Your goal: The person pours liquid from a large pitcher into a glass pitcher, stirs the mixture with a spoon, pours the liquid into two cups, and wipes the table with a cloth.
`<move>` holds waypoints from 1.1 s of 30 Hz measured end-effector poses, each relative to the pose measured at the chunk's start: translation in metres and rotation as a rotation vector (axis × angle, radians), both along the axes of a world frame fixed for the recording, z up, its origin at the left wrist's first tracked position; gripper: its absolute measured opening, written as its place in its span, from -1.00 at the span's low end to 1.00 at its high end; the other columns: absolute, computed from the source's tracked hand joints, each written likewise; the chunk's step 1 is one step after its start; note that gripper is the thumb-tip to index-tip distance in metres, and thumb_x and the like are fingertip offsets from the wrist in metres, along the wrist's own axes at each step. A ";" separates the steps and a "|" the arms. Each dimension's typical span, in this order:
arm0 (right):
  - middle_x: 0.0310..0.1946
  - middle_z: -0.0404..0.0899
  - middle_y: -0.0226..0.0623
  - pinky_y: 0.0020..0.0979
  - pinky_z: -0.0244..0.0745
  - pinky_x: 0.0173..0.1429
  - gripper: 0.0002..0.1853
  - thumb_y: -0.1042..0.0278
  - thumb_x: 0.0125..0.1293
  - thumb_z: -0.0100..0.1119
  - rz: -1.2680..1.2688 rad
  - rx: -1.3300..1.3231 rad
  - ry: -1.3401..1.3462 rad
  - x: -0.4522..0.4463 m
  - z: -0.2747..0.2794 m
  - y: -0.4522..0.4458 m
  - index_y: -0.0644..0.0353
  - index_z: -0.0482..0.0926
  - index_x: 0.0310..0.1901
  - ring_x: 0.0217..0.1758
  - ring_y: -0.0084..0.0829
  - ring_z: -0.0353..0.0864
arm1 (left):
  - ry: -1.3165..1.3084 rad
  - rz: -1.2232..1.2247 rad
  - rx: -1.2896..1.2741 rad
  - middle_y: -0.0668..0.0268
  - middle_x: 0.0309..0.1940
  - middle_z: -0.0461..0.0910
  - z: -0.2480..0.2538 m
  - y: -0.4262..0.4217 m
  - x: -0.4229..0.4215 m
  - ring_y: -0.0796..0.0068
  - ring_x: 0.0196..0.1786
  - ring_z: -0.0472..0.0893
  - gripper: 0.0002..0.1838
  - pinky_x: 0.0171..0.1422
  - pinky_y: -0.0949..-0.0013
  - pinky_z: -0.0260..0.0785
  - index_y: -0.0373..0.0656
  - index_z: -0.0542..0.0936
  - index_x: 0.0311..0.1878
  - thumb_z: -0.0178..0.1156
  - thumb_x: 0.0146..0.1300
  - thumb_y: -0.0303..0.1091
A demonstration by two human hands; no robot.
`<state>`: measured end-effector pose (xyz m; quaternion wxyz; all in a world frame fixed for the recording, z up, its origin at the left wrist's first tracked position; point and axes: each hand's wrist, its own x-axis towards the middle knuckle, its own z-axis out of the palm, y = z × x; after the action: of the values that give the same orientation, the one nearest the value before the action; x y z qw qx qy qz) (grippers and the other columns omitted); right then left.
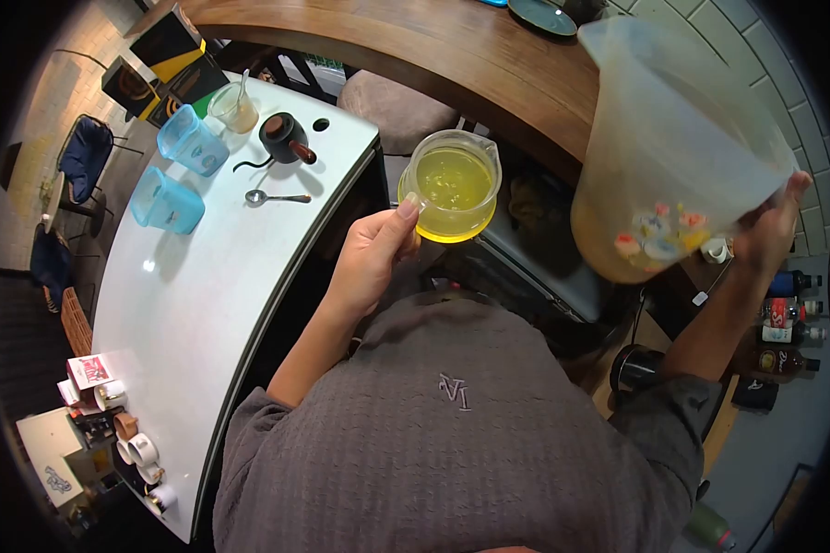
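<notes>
In my left hand (378,253) is a small clear glass pitcher (454,189) of yellow-green liquid, its handle pinched between thumb and fingers. On the right, my right hand (770,226) grips a large translucent plastic jug (678,157) with a flower print; its handle is mostly hidden behind the fingers. The jug is raised and tilted, with brownish liquid low inside. A gap separates the two vessels, and nothing is seen pouring between them.
The white counter (194,304) on the left holds two blue cups (194,140), a black kettle (284,138), a spoon (281,198), a glass with a utensil (234,109) and several mugs (143,450). A wooden bar (452,51) curves ahead. Bottles (784,313) stand at right.
</notes>
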<state>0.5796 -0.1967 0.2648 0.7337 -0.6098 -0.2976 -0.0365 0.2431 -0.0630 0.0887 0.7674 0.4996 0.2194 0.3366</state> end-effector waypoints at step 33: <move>-0.54 0.29 -0.42 -0.53 0.23 -0.43 -0.45 -0.18 0.46 -0.24 0.076 0.136 0.025 0.079 -0.062 0.069 0.27 0.38 -0.23 -0.52 -0.57 0.28 | 0.017 0.487 -0.008 0.46 -0.66 0.09 -0.013 -0.011 -0.053 0.53 -0.50 0.15 -0.47 -0.35 0.41 0.07 -0.05 0.14 -0.65 -0.16 0.50 -0.07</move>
<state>0.6589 -0.1275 0.2024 0.7779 -0.5472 -0.3081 -0.0214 0.1905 -0.0741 0.0755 0.6636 0.4318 0.3409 0.5069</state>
